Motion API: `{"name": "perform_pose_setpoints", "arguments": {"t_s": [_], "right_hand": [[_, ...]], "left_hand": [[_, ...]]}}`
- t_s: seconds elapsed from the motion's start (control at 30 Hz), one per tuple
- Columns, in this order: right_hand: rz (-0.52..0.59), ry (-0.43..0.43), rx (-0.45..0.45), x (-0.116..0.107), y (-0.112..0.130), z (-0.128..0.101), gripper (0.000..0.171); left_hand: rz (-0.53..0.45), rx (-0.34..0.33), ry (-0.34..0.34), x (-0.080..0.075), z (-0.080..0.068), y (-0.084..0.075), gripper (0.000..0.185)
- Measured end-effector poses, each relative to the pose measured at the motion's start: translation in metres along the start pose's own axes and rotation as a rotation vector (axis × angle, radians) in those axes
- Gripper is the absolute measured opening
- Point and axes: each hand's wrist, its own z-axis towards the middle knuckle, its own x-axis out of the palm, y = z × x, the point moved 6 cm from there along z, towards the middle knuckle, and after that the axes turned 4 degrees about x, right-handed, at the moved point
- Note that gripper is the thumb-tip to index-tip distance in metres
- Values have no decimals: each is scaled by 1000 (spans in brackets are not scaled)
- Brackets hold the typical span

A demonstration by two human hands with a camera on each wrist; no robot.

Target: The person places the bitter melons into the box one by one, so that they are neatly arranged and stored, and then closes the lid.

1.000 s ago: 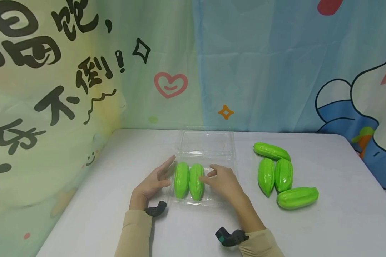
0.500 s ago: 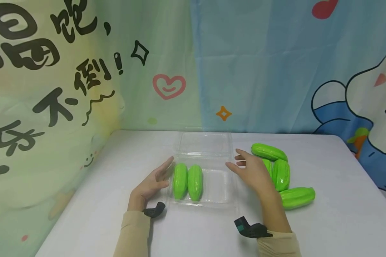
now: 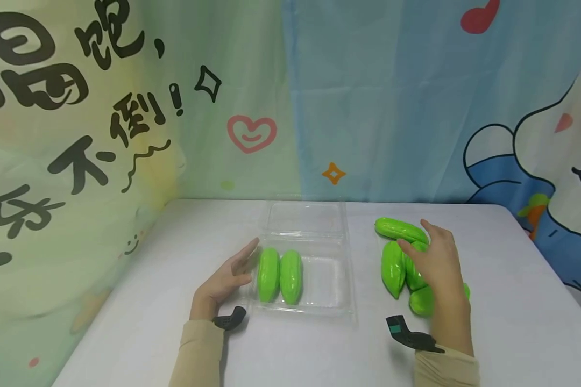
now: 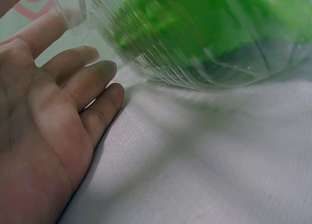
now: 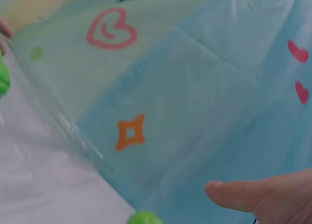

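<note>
Two glossy green toy cucumbers, the left one [image 3: 268, 275] and the right one [image 3: 291, 277], lie side by side in the left part of a clear plastic clamshell box [image 3: 326, 282]. My left hand [image 3: 225, 280] rests at the box's left wall, its fingers extended; the left wrist view shows the fingers [image 4: 90, 85] beside the ridged clear wall. Over the loose green toy cucumbers to the right hovers my right hand [image 3: 436, 260], thumb and fingers spread, partly hiding the middle cucumber [image 3: 415, 274] and the nearest one [image 3: 421, 302]. Its thumb [image 5: 239, 194] shows in the right wrist view.
The box's lid [image 3: 305, 217] lies folded back toward the rear edge of the white table [image 3: 290, 349]. Beside the right hand lie a far cucumber [image 3: 399, 230], set crosswise, and a left one [image 3: 393, 269]. A printed curtain [image 3: 392, 107] hangs behind the table.
My right hand has left the second cucumber in the box and moved right, over the loose cucumbers. My left hand stays at the box's side. The head view has shifted slightly.
</note>
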Motion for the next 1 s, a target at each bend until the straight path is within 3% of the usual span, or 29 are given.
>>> {"name": "perform_pose_setpoints", "arguments": {"t_s": [0.2, 0.53, 1.0], "right_hand": [[34, 5, 135, 5, -34, 9, 86], [-12, 154, 197, 22, -58, 16, 91], [-98, 205, 165, 24, -60, 14, 86]], "left_hand": [[14, 5, 13, -1, 1, 1, 95], [2, -1, 7, -1, -3, 1, 97], [-1, 0, 10, 3, -1, 0, 102]]}}
